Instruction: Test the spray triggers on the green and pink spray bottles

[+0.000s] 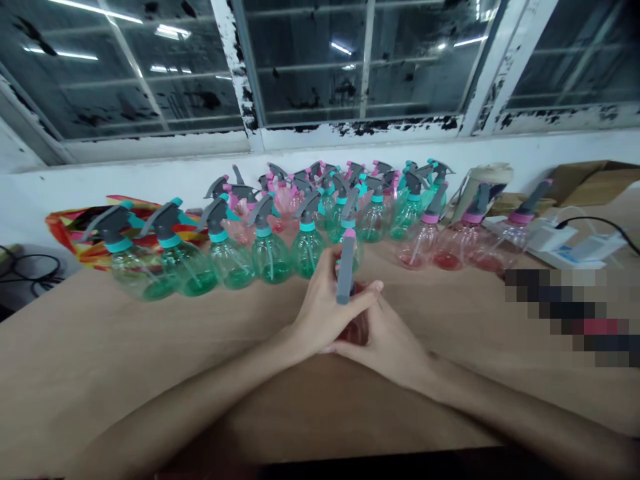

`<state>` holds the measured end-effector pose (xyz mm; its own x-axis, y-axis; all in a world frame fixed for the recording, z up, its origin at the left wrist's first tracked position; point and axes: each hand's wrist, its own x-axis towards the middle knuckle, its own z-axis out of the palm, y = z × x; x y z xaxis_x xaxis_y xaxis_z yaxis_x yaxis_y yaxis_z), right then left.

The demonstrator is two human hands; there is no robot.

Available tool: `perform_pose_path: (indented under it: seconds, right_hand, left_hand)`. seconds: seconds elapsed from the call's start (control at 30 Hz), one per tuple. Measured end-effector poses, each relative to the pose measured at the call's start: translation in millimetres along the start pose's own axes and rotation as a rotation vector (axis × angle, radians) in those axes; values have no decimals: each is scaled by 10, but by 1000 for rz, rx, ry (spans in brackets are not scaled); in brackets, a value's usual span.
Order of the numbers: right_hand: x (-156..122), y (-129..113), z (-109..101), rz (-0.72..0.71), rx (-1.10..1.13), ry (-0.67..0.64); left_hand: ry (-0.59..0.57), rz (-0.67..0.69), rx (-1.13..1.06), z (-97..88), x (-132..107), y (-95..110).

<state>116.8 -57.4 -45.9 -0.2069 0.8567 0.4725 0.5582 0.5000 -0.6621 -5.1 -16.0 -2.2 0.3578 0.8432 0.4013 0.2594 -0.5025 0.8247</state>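
Note:
Between my two hands, over the near part of the table, is an upright spray bottle (358, 328) with a reddish clear body and a grey and pink trigger head. My left hand (323, 313) wraps round its neck and upper body, thumb across the front. Lower down, my right hand (393, 333) closes round the bottle's right side and base. Much of the body is hidden by my fingers. Just beyond stands a row of green spray bottles (273, 257) with teal collars. To the right are three pink spray bottles (449, 252).
More green and pink spray bottles crowd the back of the table (240, 387) near the wall. A colourful bag (75, 230) lies at the left. Behind the pink bottles are a whitish container (487, 177), a cardboard box (595, 183) and a white power strip (570, 247) with a black cable.

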Motion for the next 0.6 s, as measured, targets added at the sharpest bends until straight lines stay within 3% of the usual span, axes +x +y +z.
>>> perform_pose_path:
  seconds: [0.1, 0.17, 0.27, 0.4, 0.6]
  right_hand:
    - [8, -40, -18, -34, -24, 3]
    - [-19, 10, -75, 14, -63, 10]
    - [-73, 193, -217, 112, -145, 69]
    - [-58, 506, -433, 183, -298, 169]
    - [212, 873, -562, 156, -567, 286]
  left_hand:
    - [-47, 11, 15, 13, -30, 7]
    - [-55, 94, 61, 18, -84, -61]
    - [-61, 246, 203, 38, -223, -277]
    - [-179, 251, 325, 100, -385, -563]
    - [-258, 305, 457, 157, -419, -626]
